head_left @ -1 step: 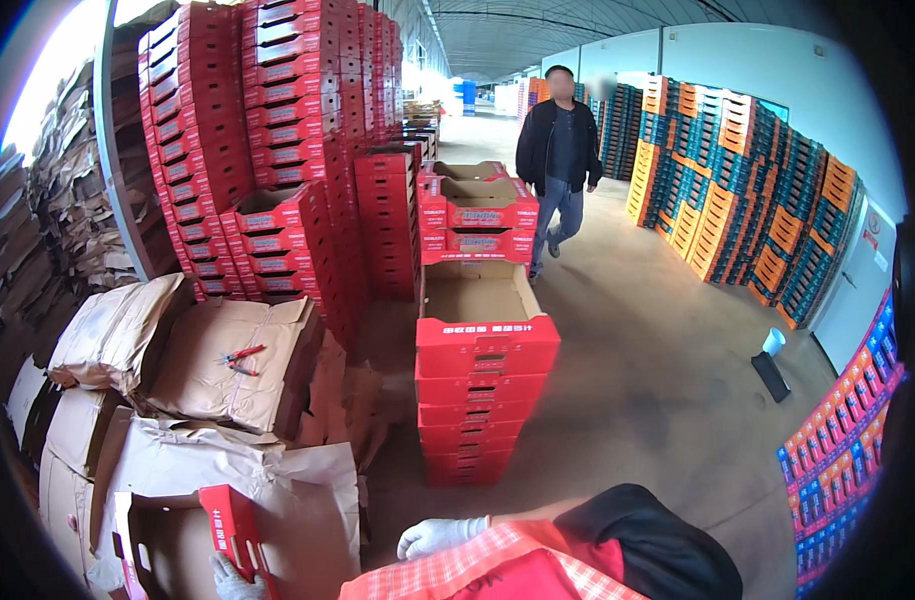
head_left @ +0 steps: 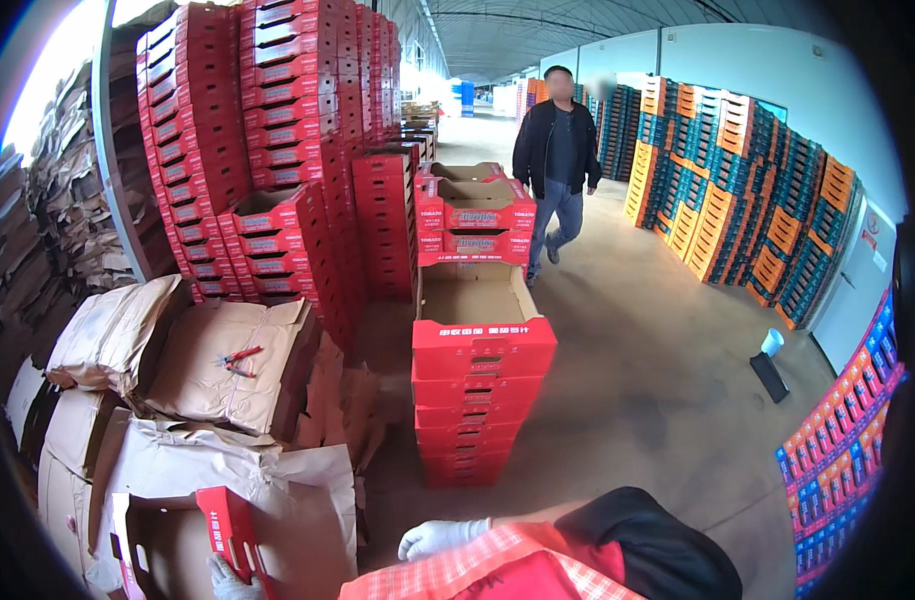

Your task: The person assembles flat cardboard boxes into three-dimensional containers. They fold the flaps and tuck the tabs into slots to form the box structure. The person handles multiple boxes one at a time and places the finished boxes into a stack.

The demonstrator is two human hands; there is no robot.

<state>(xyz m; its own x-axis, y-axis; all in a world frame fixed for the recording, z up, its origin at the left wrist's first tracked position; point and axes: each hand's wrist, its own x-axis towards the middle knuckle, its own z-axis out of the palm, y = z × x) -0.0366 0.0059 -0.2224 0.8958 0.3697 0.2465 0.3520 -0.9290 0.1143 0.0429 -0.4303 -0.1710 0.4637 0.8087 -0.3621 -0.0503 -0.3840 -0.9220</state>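
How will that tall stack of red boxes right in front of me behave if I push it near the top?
The stack of red boxes would probably tip or shed its upper boxes: it is tall, narrow and freestanding. The open top box looks empty, so likely light and easily shifted.

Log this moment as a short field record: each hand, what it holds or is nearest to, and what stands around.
left hand: gloved, gripping a flat red carton blank at the lower edge
right hand: white glove, empty, apart from the blank
under left hand: brown paper-wrapped bundles
ahead: stack of red open-top boxes, top one empty
on a bundle: red-handled tool
other person: standing in the aisle
right side: blue and orange box stacks
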